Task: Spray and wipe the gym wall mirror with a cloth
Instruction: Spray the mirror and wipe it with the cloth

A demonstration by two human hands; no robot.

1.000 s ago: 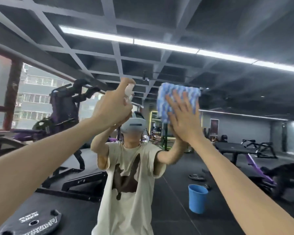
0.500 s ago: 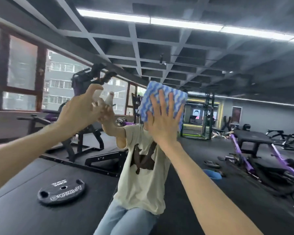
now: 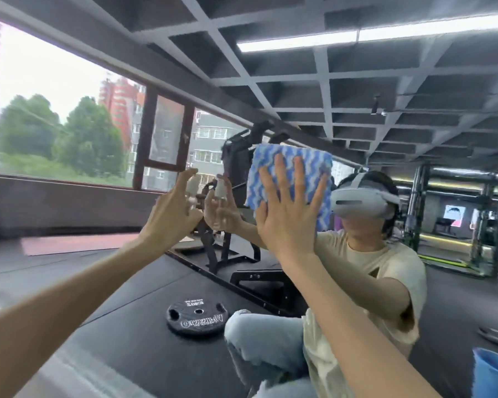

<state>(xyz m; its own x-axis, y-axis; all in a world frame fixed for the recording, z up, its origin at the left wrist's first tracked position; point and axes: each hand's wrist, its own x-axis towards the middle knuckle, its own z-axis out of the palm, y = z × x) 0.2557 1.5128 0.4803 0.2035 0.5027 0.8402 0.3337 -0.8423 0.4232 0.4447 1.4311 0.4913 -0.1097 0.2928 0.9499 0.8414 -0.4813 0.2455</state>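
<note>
Mirror: the gym wall mirror (image 3: 385, 96) is filling most of the view and is reflecting the dark grid ceiling, a light strip and the gym floor.
Cloth: the blue and white wavy-patterned cloth (image 3: 318, 165) is lying flat against the glass at about head height, directly under the right palm, with its upper and right edges showing past the fingers.
Right hand: the right hand (image 3: 288, 214) is pressing the cloth onto the mirror with its fingers straight and spread wide, not curling around anything; the arm is reaching up from the lower right.
Left hand: the left hand (image 3: 170, 214) is gripping a small spray bottle, with the forefinger stretching up beside the white cap; the arm is coming in from the lower left.
Spray bottle: the spray bottle (image 3: 191, 183) is being held close to the glass, just left of the cloth, and its mirrored double is showing right beside it.
Reflection: the person's reflection (image 3: 365, 271) is appearing low in the mirror, wearing a white headset (image 3: 357, 203), a cream T-shirt and light jeans.
Weight plate: a black weight plate (image 3: 197, 315) is lying flat on the dark floor, below the left hand.
Bucket: a blue bucket (image 3: 493, 374) is standing at the lower right edge, partly cut off.
Window: a dark-framed window (image 3: 55, 124) is showing trees and buildings at the left.
</note>
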